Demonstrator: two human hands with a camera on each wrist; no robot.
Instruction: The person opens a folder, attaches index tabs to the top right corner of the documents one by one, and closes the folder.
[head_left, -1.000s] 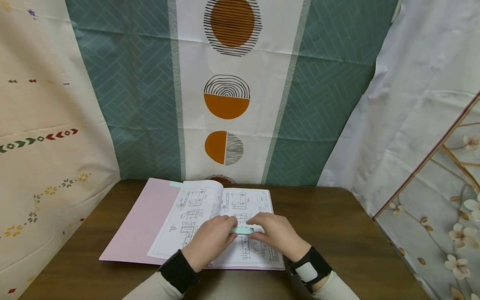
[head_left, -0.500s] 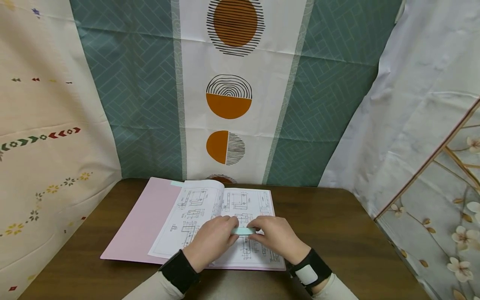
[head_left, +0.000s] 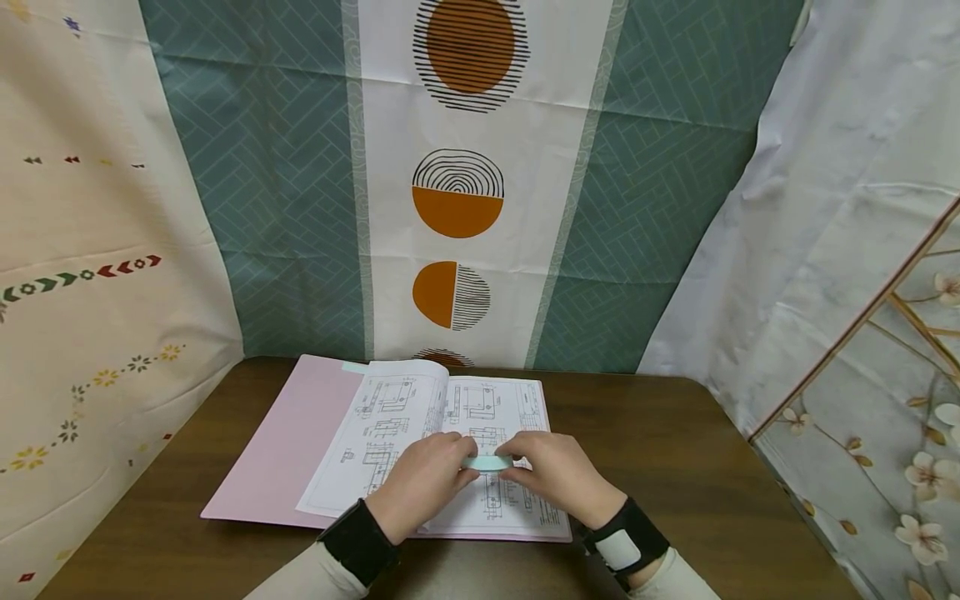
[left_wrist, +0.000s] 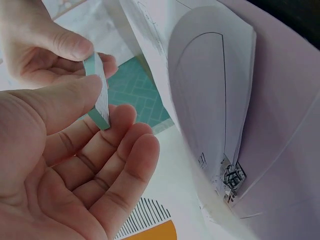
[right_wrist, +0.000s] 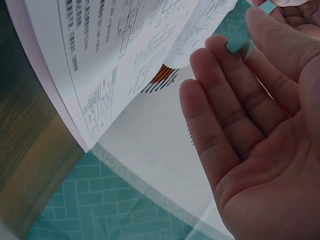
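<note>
Over the right-hand page of an open booklet (head_left: 517,500), both hands hold a short mint-green strip (head_left: 487,463) by its two ends. My left hand (head_left: 423,475) pinches one end between thumb and forefinger; its other fingers are loosely bent in the left wrist view. The opposite end is pinched by my right hand (head_left: 558,471). White shows along one side of the mint-green strip (left_wrist: 101,82) in the left wrist view, and it looks slightly bowed from the head. In the right wrist view the strip (right_wrist: 240,41) lies between thumb and fingertips.
The booklet, printed with technical drawings, lies in a pink folder (head_left: 281,454) on a brown wooden table (head_left: 645,450). A pale green strip (head_left: 353,367) marks the folder's top edge. Patterned curtains (head_left: 292,208) hang behind and at both sides.
A second ago my right forefinger was raised off the strip; it has come down and now pinches the end. The strip has bowed slightly. Left hand and booklet have stayed in place.
</note>
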